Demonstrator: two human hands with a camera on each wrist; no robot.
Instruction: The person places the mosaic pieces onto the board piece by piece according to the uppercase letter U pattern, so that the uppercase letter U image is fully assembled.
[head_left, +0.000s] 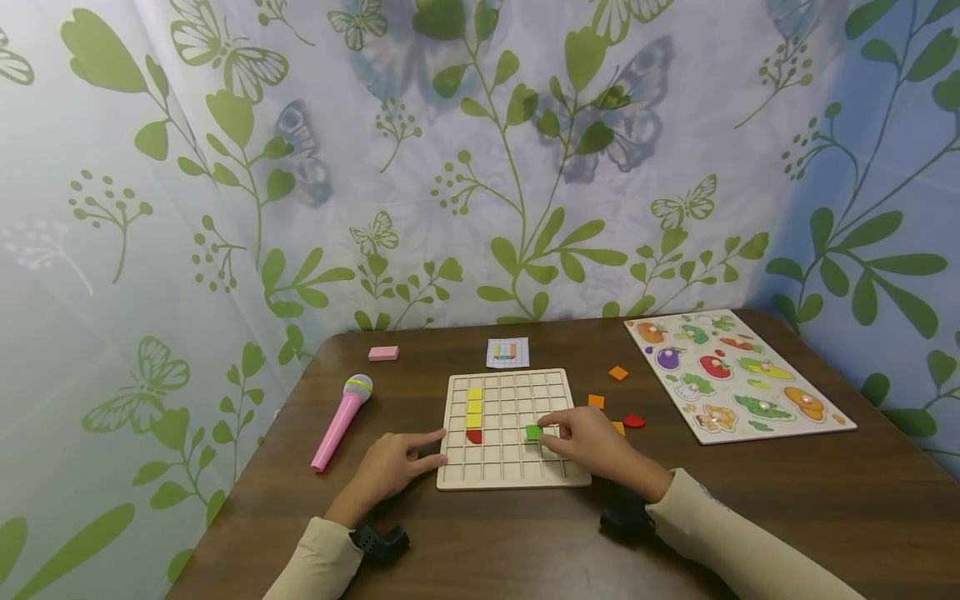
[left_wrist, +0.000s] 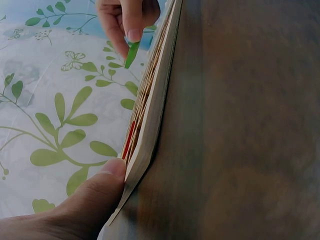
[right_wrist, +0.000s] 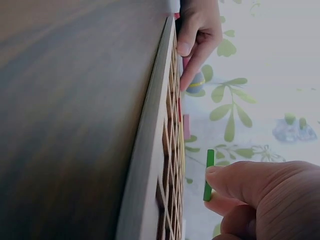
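Green tile (head_left: 534, 433) is pinched between thumb and fingertips of the right hand (head_left: 592, 440), over the right part of the wooden grid board (head_left: 510, 479); the right wrist view shows a gap between tile and board surface. Right-hand grip: closed up on the tile. Left hand (head_left: 393, 467) is at the board's left edge, thumb and index finger spread apart and touching that edge; in the left wrist view the thumb (left_wrist: 95, 200) lies against it. Set in the left part of the board: a column of three yellow tiles (head_left: 474, 407), with a red rounded piece (head_left: 474, 437) directly below the lowest one, nearer the board's front edge. Just right of the board: orange tiles (head_left: 596, 402), one of them partly hidden behind the right hand, and a second red piece (head_left: 634, 421) with a curved side. Farther right of the board: a vegetable puzzle board (head_left: 787, 429) carrying coloured pieces. Just beyond the board's far edge: a paper card (head_left: 507, 352) printed with a grid and a coloured figure. Beyond and left of the board: a pink block (head_left: 383, 353). Left of the board: a pink toy microphone (head_left: 337, 429), its grey head pointing away from the person. Beneath the board: dark brown table (head_left: 510, 542). Behind the board, past the table: cloth (head_left: 337, 208) printed with leaves and butterflies.
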